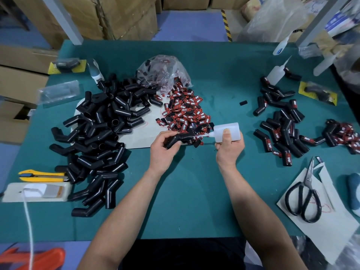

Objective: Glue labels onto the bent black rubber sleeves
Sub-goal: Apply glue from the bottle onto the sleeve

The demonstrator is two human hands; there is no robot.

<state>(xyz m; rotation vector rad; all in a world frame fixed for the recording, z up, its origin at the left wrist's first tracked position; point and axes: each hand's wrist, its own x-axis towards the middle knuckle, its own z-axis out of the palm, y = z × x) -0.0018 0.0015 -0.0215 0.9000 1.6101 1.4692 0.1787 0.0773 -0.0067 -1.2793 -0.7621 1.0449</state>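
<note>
Right, centre frame: left hand (162, 148) has its fingers curled round one bent black rubber sleeve (179, 139), held just above the green table mat (194, 201). The right hand (229, 145) grips a white glue bottle (227, 131), thumb pressed on its side and nozzle pointing left at the sleeve's free end; can't tell if the tip touches. Directly behind both sits the loose red-and-black label pile (187, 112), whose front edge crowds the nozzle and sleeve end (so that spot is hard to read). A clear bag (163, 71) with more labels sits behind it, mouth on the pile. Left of centre is the unlabelled sleeve heap (101, 133), far too many to count, partly on a white sheet. Right of centre is the labelled sleeve group (282, 129), a few dozen at a rough look, with a smaller tangle (342, 135) at the right edge. One short black offcut (243, 103) lies alone between the label pile and the labelled group. Counts: two hands, one sleeve in hand, one bottle in hand, one spare squeeze bottle (275, 73) upper right plus another (280, 46) behind it, one pair of scissors (303, 195) on paper lower right, one yellow utility knife (42, 175) lower left, two yellow-backed packs (67, 65) (319, 92). Cardboard boxes (116, 16) stand beyond the table's far edge.
</note>
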